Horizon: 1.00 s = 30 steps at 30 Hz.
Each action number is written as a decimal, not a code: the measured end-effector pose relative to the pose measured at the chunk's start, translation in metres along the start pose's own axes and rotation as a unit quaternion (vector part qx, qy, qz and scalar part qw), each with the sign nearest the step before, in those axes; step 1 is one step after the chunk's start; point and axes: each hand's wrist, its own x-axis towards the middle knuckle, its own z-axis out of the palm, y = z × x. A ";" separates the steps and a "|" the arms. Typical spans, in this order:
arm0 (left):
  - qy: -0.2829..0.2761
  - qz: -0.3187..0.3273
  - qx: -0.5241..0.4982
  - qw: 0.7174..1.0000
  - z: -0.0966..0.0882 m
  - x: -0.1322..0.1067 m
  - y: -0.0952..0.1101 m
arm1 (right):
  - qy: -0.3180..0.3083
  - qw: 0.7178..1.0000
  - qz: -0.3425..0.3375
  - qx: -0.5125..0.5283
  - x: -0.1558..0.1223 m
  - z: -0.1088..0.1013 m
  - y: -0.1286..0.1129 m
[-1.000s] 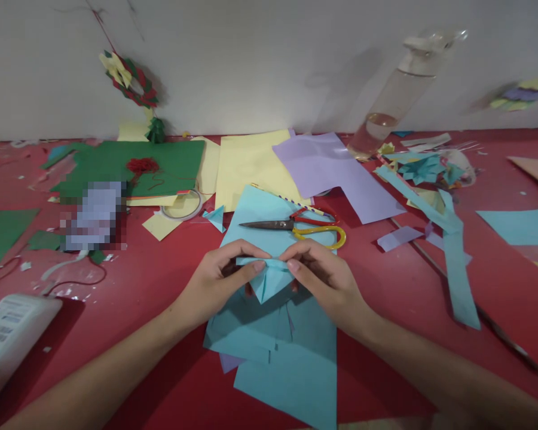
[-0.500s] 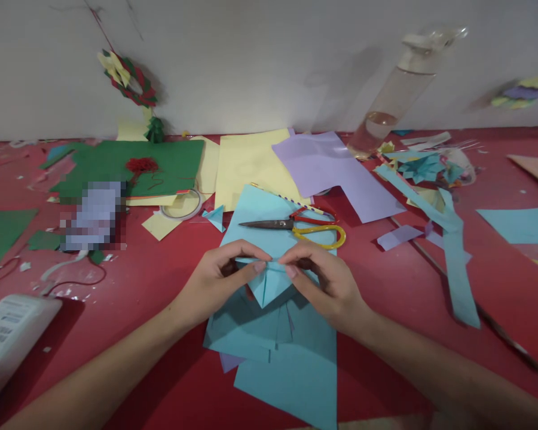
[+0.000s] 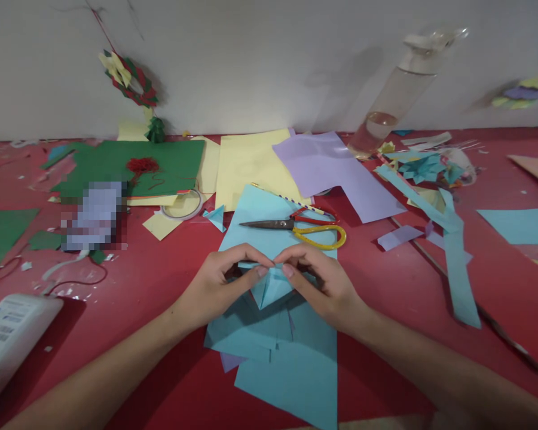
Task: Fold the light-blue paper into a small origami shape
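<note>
A folded light-blue paper hangs point-down between my two hands, a crease running down to its tip. My left hand pinches its upper left edge between thumb and fingers. On the upper right edge, my right hand pinches it the same way, fingertips almost meeting the left ones. Parts of the fold are hidden behind the fingers. Below it lie several light-blue paper sheets. Just beyond the hands, scissors with one red and one yellow handle rest on blue paper, beside a dotted pencil.
Yellow paper, purple paper and green paper lie at the back. A tape roll, a blurred phone and a white power bank are left. A spray bottle leans on the wall; blue strips lie right.
My fingertips have drawn slightly closer together along the top edge of the folded paper. Its lower tip has shifted a little to the left. Everything else on the table stays put.
</note>
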 end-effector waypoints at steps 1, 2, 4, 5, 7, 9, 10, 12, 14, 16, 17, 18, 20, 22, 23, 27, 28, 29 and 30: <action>0.000 0.005 0.000 1.000 0.000 0.000 0.000 | 0.001 1.000 -0.008 -0.005 0.000 0.000 0.000; 0.000 0.009 0.000 1.000 0.000 0.000 0.001 | 0.002 1.000 -0.017 -0.010 0.000 0.000 -0.001; 0.001 0.015 -0.004 1.000 0.000 0.001 0.001 | 0.003 0.999 -0.029 -0.021 0.000 0.000 -0.001; 0.001 0.015 -0.008 1.000 0.000 0.001 0.001 | 0.004 0.999 -0.033 -0.026 0.000 0.000 -0.002; -0.004 0.000 -0.025 1.000 0.000 0.002 0.001 | 0.007 0.999 -0.035 -0.034 0.000 0.000 -0.002; -0.007 -0.023 -0.050 0.998 0.000 0.002 0.000 | 0.018 0.998 -0.034 -0.043 0.000 -0.001 -0.002; -0.004 -0.033 -0.064 0.997 0.000 0.002 0.000 | 0.027 0.998 -0.034 -0.049 0.000 -0.001 -0.001; -0.001 -0.049 -0.099 0.994 0.001 0.002 0.000 | 0.055 0.996 -0.035 -0.068 0.001 -0.001 -0.002; -0.012 -0.060 -0.151 0.987 0.003 0.003 -0.001 | 0.083 0.992 -0.032 -0.086 0.001 0.000 -0.002; -0.031 -0.071 -0.193 0.978 0.005 0.003 -0.001 | 0.099 0.991 -0.021 -0.090 0.000 0.001 -0.002; -0.030 -0.077 -0.196 0.977 0.007 0.003 -0.001 | 0.101 0.991 -0.014 -0.086 0.000 0.001 -0.002; -0.027 -0.081 -0.190 0.978 0.008 0.003 0.000 | 0.100 0.992 -0.008 -0.081 0.000 0.002 -0.002; -0.015 -0.090 -0.181 0.979 0.010 0.002 0.002 | 0.089 0.993 -0.002 -0.072 0.000 0.003 -0.001; -0.002 -0.099 -0.179 0.979 0.011 0.001 0.004 | 0.070 0.996 -0.001 -0.060 0.000 0.004 0.000; 0.002 -0.101 -0.178 0.979 0.011 0.001 0.005 | 0.060 0.997 0.000 -0.053 0.000 0.004 0.000; 0.008 -0.096 -0.162 0.982 0.010 0.000 0.006 | 0.035 0.999 0.016 -0.037 0.000 0.003 0.000; 0.008 -0.092 -0.156 0.983 0.010 0.000 0.005 | 0.028 0.999 0.022 -0.031 0.000 0.003 0.000; 0.008 -0.089 -0.150 0.985 0.010 0.000 0.004 | 0.018 0.999 0.030 -0.021 0.000 0.003 0.000; 0.011 -0.086 -0.145 0.986 0.010 0.000 0.003 | 0.006 0.999 0.041 -0.005 0.000 0.002 -0.001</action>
